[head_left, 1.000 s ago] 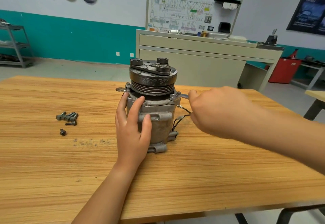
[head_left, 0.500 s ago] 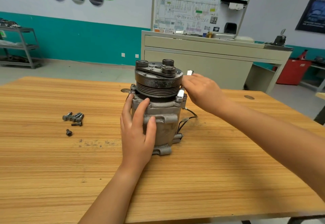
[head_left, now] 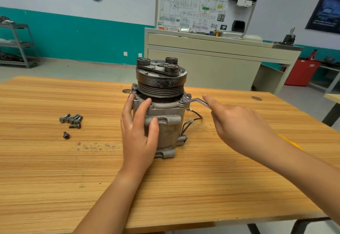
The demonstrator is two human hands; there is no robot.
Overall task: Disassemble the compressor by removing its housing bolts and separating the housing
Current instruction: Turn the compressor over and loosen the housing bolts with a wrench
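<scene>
Standing upright on the light wood-grain counter (head_left: 55, 178), the grey cast-metal compressor (head_left: 169, 129) sits between the two hands, its dark grooved pulley (head_left: 161, 83) on top, just above the left fingertips. The left hand (head_left: 138, 134) grips the housing from the near left side, fingers spread and curved up to the flange, thumb pressed on the front boss. The right hand (head_left: 237, 125) curls its lower fingers round the handle of a slim silver wrench (head_left: 196, 101), index finger stretched along it. The wrench's head sits on the flange corner on the opposite side of the housing from the left fingers. Thin black wires (head_left: 191, 121) hang from the housing, just left of the right fingers. Well apart to the left of the left fingers lies a small heap of dark steel bolts (head_left: 71, 119), with a single short dark bolt (head_left: 66, 135) near it. A yellow object (head_left: 292, 142) peeks from beneath the right forearm, mostly hidden. Far beyond the fingers stand a cream cabinet (head_left: 211, 64) carrying a wiring-diagram board (head_left: 193, 7), a red bin (head_left: 301, 72) and a grey metal shelf rack (head_left: 18, 44).
</scene>
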